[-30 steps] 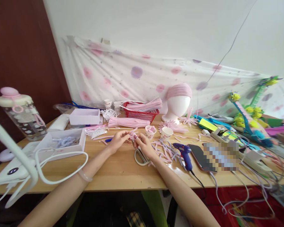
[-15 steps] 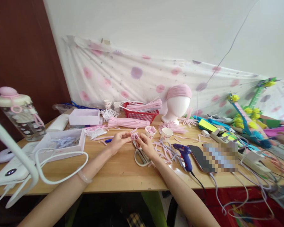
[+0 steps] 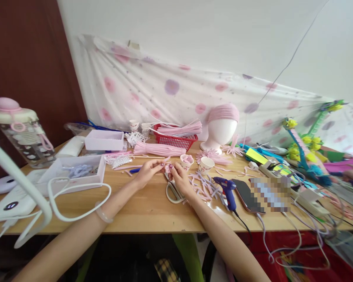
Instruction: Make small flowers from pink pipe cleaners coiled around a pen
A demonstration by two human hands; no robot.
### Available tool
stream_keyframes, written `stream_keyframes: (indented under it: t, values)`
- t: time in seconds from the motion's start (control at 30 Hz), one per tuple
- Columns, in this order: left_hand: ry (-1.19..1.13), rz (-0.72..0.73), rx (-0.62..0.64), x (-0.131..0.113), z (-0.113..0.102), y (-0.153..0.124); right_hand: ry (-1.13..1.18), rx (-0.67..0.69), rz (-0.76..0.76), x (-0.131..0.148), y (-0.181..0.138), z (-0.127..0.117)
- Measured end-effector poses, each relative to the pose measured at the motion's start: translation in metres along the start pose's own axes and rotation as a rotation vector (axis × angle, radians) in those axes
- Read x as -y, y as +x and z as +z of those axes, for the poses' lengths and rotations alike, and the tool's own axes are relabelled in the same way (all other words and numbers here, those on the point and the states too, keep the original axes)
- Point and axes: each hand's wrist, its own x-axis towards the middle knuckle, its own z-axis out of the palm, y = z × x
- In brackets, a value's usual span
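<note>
My left hand (image 3: 147,172) and my right hand (image 3: 179,178) meet above the wooden table (image 3: 147,207), fingertips pinched together on a small pink pipe-cleaner piece (image 3: 166,168). Both hands are closed on it. White-handled scissors (image 3: 172,192) lie on the table just under my right hand. A heap of cut pink pipe-cleaner bits (image 3: 204,186) spreads to the right of that hand, and two small paper cups (image 3: 206,164) stand just beyond it.
A blue glue gun (image 3: 228,188) and a phone (image 3: 247,190) lie to the right. A red basket (image 3: 175,139), pink stem bundles (image 3: 159,149) and a foam head (image 3: 222,127) stand behind. White trays (image 3: 73,172), a water bottle (image 3: 23,131) and a white cable (image 3: 76,203) fill the left.
The hands stay pinched on the pink piece, with the fingers shifted slightly. The view has drifted a little left and down.
</note>
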Motion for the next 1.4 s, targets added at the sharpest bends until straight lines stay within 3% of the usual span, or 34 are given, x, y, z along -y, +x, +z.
stream_keyframes:
  t: [0.33,0.5,0.7,0.9,1.07,1.4]
  values:
    - [0.009,0.043,0.082,-0.004,0.009,-0.008,-0.006,-0.049,-0.028,-0.006,-0.004,0.004]
    - [-0.092,0.017,0.112,-0.002,0.011,-0.009,0.009,-0.094,-0.030,-0.002,-0.007,0.006]
    - [-0.106,-0.033,0.138,-0.003,0.006,-0.007,0.036,-0.057,0.024,0.002,-0.003,0.003]
    - [-0.048,-0.021,0.094,-0.002,0.011,-0.009,0.121,-0.043,0.101,-0.003,0.006,0.000]
    - [-0.050,-0.017,0.033,0.001,0.009,-0.008,0.147,-0.048,0.081,-0.004,0.006,-0.002]
    - [-0.237,-0.265,0.169,0.004,0.003,-0.006,0.090,-0.039,-0.005,0.007,0.003,-0.007]
